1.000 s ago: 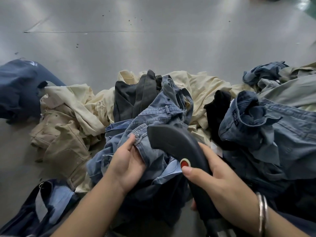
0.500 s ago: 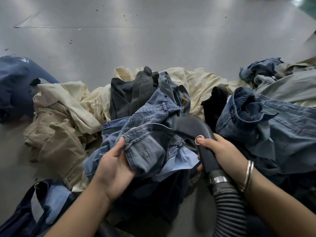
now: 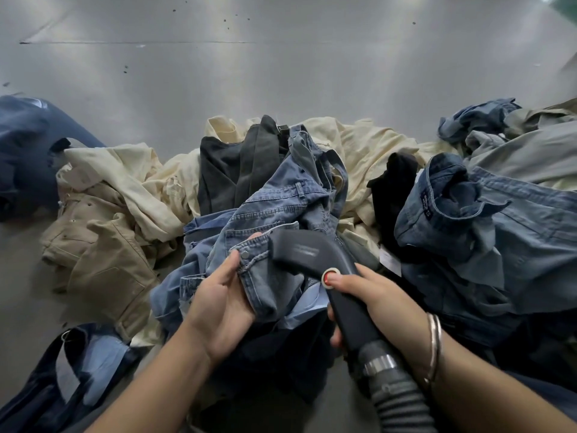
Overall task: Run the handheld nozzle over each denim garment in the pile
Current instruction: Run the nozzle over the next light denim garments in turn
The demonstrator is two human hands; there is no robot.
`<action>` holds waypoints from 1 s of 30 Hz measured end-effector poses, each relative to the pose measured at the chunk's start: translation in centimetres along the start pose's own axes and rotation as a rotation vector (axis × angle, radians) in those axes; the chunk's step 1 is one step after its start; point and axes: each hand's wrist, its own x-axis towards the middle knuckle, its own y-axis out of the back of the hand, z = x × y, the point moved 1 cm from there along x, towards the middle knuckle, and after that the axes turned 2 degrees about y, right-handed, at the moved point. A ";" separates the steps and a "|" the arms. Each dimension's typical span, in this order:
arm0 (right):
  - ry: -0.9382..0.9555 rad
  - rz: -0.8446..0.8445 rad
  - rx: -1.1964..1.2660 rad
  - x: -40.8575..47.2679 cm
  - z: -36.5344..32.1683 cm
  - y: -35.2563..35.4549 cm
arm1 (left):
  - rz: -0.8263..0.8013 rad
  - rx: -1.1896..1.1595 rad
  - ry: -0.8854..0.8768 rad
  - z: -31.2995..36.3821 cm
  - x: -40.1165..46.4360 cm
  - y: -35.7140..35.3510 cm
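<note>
A person's left hand [image 3: 223, 303] has its grip closed on the buttoned waistband of faded blue jeans [image 3: 274, 210] atop a clothing heap on the grey floor [image 3: 281, 73], while the right hand [image 3: 379, 295] wraps its grip round the black nozzle [image 3: 307, 253], thumb on its red button, head pressed against the denim, its ribbed hose [image 3: 398, 398] trailing below

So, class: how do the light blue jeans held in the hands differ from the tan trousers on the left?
The light blue jeans are faded denim; the tan trousers are khaki. The jeans are gripped by the left hand, with the nozzle in the right hand against them; the trousers lie untouched. Both are crumpled.
</note>
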 end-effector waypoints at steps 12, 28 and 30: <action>0.052 0.195 0.025 2.9 -2.3 3.1 | -0.001 -0.041 -0.006 0.7 -0.6 0.4; 0.081 -0.041 0.003 -2.4 0.3 0.3 | 0.127 -0.156 0.081 0.1 0.4 1.2; 0.047 -0.078 -0.005 -2.5 1.0 0.0 | 0.074 -0.155 0.067 0.0 0.4 1.4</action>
